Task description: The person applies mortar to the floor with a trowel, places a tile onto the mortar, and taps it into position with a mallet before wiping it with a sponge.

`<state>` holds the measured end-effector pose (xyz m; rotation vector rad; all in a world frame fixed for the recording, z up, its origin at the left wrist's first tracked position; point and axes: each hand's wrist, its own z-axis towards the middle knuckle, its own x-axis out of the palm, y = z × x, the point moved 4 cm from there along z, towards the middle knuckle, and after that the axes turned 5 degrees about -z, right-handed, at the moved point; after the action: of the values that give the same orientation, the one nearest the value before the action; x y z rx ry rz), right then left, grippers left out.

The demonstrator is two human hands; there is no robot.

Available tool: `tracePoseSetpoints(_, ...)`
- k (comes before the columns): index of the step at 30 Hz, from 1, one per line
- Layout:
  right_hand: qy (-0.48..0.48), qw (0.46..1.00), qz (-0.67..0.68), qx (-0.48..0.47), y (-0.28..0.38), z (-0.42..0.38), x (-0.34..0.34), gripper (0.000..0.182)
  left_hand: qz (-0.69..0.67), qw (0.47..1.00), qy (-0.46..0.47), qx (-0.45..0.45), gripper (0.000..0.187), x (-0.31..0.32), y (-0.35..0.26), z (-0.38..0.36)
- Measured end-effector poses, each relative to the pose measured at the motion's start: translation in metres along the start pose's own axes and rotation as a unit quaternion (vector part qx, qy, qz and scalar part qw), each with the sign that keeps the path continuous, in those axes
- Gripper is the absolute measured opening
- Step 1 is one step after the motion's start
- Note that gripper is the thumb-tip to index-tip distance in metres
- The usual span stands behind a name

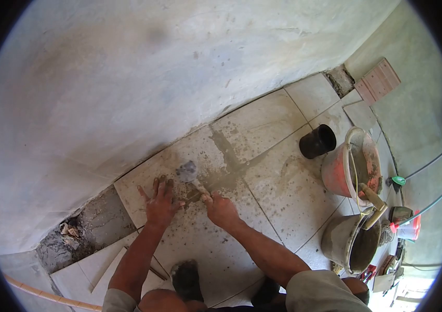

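My right hand (222, 211) is closed around the short pale handle of a mallet (187, 171). Its grey, rounded head is just over a floor tile (143, 169) beside the wall. To the left of the mallet, my left hand (161, 205) presses on the same tile with its fingers spread and nothing in it. Wet grey grout (226, 182) fills the joints to the right of this tile, and splashes of it dot the tiles around.
An untiled gap (104, 223) with rubble lies at left. On the right stand a black container (317, 141), a red bucket (337, 169) of mortar, and a grey bucket (338, 239). A pinkish board (378, 82) leans in the far corner. Loose tile strips (109, 270) lie near my feet.
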<state>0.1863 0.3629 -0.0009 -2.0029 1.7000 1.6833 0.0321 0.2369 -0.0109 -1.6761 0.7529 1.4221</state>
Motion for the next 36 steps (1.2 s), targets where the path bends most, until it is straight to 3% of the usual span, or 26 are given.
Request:
tracePoseSetpoints(4,-0.022,1.0,0.002,-0.002,0.005,-0.012,-0.026,0.042,-0.006,1.0,0.009,0.001,0.079,0.001,0.0,-0.002)
tracePoseSetpoints(6,-0.118,0.991,0.057,-0.025,-0.006,-0.027,-0.046,0.037,-0.017,1.0,0.005,0.002,0.079,0.004,-0.001,-0.004)
tracePoseSetpoints(9,-0.23,0.971,0.064,0.023,-0.05,-0.04,-0.07,0.032,-0.045,0.999,-0.002,0.005,0.079,0.008,-0.001,-0.007)
tracePoseSetpoints(14,-0.318,0.926,0.023,0.202,-0.163,-0.083,-0.091,0.033,-0.057,0.998,0.031,0.006,0.079,0.013,0.014,-0.01)
tracePoseSetpoints(19,-0.343,0.875,0.006,0.341,-0.22,-0.132,-0.107,0.031,-0.027,0.999,0.006,0.03,0.079,0.007,0.039,-0.015)
tracePoseSetpoints(21,-0.383,0.864,-0.241,0.22,-0.212,-0.143,-0.114,0.034,-0.041,0.998,0.019,0.045,0.079,-0.001,0.039,-0.015)
tracePoseSetpoints(22,-0.382,0.859,-0.245,0.235,-0.217,-0.156,-0.115,0.034,-0.006,0.999,0.022,0.049,0.076,-0.003,0.042,-0.013)
tracePoseSetpoints(24,-0.283,0.904,-0.247,0.203,-0.214,-0.162,-0.114,0.041,0.029,0.998,0.024,0.053,0.074,0.005,0.056,-0.009)
tracePoseSetpoints(26,-0.06,0.959,-0.207,0.183,-0.2,-0.196,-0.12,0.042,-0.036,0.99,-0.03,0.133,0.07,0.008,0.069,-0.009)
tracePoseSetpoints(27,0.12,0.942,-0.215,0.228,-0.21,-0.222,-0.111,0.042,-0.033,0.991,-0.03,0.126,0.07,0.009,0.069,-0.011)
tracePoseSetpoints(28,0.132,0.951,-0.19,0.206,-0.223,-0.26,-0.106,0.039,-0.031,0.991,-0.033,0.124,0.068,0.011,0.066,-0.011)
tracePoseSetpoints(29,0.279,0.907,-0.207,0.237,-0.233,-0.293,-0.107,0.043,-0.02,0.993,-0.037,0.114,0.067,0.008,0.068,-0.015)
tracePoseSetpoints(30,0.33,0.887,-0.221,0.236,-0.246,-0.329,-0.11,0.044,-0.031,0.992,-0.027,0.118,0.067,0.003,0.065,-0.019)
tracePoseSetpoints(31,0.378,0.851,-0.214,0.296,-0.26,-0.361,-0.117,0.046,-0.035,0.992,-0.02,0.118,0.067,0.001,0.062,-0.023)
tracePoseSetpoints(33,0.328,0.849,-0.291,0.295,-0.295,-0.418,-0.136,0.039,-0.095,0.985,-0.039,0.137,0.066,0.007,0.065,-0.034)
tracePoseSetpoints(34,0.362,0.851,-0.354,0.14,-0.316,-0.44,-0.135,0.03,-0.026,0.997,0.005,0.075,0.066,-0.012,0.041,-0.035)
tracePoseSetpoints(35,0.339,0.836,-0.375,0.214,-0.307,-0.433,-0.15,0.024,0.033,0.998,0.05,0.016,0.065,-0.024,0.025,-0.038)
tracePoseSetpoints(36,0.213,0.874,-0.319,0.298,-0.322,-0.433,-0.154,0.024,0.044,0.998,0.04,0.002,0.065,-0.027,0.035,-0.042)
